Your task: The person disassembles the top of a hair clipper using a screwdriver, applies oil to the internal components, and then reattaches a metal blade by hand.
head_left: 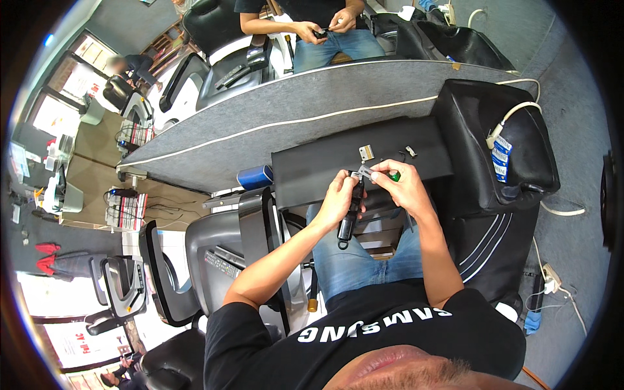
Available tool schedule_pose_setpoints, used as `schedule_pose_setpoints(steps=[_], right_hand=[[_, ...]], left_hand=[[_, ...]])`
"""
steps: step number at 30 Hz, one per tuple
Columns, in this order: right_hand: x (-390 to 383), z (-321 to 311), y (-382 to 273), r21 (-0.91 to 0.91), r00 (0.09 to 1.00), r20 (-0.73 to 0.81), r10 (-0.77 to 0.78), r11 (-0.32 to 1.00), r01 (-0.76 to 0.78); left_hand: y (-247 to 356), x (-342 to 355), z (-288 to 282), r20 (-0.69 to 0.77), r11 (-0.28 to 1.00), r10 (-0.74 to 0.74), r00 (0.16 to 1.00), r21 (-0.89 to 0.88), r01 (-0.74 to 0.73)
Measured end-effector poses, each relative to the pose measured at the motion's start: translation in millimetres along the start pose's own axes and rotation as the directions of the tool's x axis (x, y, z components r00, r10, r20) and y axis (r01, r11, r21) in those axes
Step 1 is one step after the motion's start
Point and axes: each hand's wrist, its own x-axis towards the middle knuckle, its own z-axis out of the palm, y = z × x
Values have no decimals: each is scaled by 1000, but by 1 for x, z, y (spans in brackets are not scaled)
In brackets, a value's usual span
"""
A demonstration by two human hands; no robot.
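Note:
My left hand (337, 200) is closed around a black hair clipper (349, 224), whose hanging loop points down towards my lap. At the clipper's top end is a small silver metal piece (364, 171), which the fingers of my right hand (406, 187) pinch. A short green object (394, 175), perhaps a tool handle, is also tucked into the right hand; its other end is hidden. Just beyond my hands, a flat toothed clipper blade (366, 153) lies on the black padded bench (305, 170). Farther right on it rests another small metal part (410, 151).
A blue cylinder (255, 177) lies by the bench's left end. On the black salon chair (214, 227) is a remote control (222, 264). Blue sachets (500, 159) and a white cable (520, 112) hang over the black cushion at right. Beyond the bench stands a large mirror (364, 94).

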Motion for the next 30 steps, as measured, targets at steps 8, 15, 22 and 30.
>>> schedule_pose_setpoints(steps=[8, 15, 22, 30], right_hand=[[5, 7, 17, -25, 989, 34, -142, 989, 143], [4, 5, 16, -80, 997, 23, -79, 994, 80], [8, 7, 26, -131, 990, 16, -139, 982, 139], [11, 6, 40, -178, 989, -2, -150, 973, 147]], left_hand=[[-1, -2, 1, 8, 1000, 7, 1000, 21, -7], [-3, -2, 1, 34, 996, 1, 999, 86, -4], [-3, -4, -1, 52, 986, -8, 999, 170, -1], [-2, -6, 2, 51, 976, -69, 996, 211, 57]])
